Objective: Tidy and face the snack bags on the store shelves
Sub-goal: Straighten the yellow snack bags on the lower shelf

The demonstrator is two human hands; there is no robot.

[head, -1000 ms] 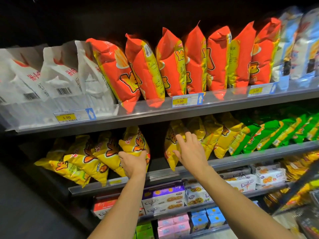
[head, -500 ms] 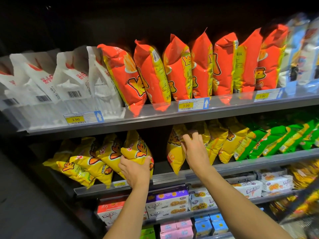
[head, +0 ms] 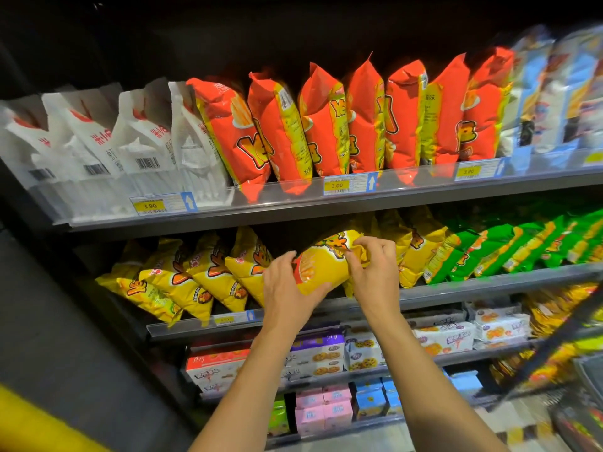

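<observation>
Facing step going on: both hands are holding one yellow bag point(head: 321, 270) in the gap on the middle shelf point(head: 473, 288), just over its front edge. Left hand point(head: 287, 290) is cupping the lower end, fingers wrapping under it; right hand point(head: 375, 272) is pinching the top corner, fingers clamped on the foil. Bag is lying tilted, so I'm guessing the next move is standing it up, front out, and snugging it against the yellow row point(head: 195, 278) on the left. Getting in the way: slumping neighbour bags point(head: 421, 252) touching the right hand, and the upper shelf point(head: 424, 198) hanging low over the gap. Green bags point(head: 489, 252) are leaning further right.
</observation>
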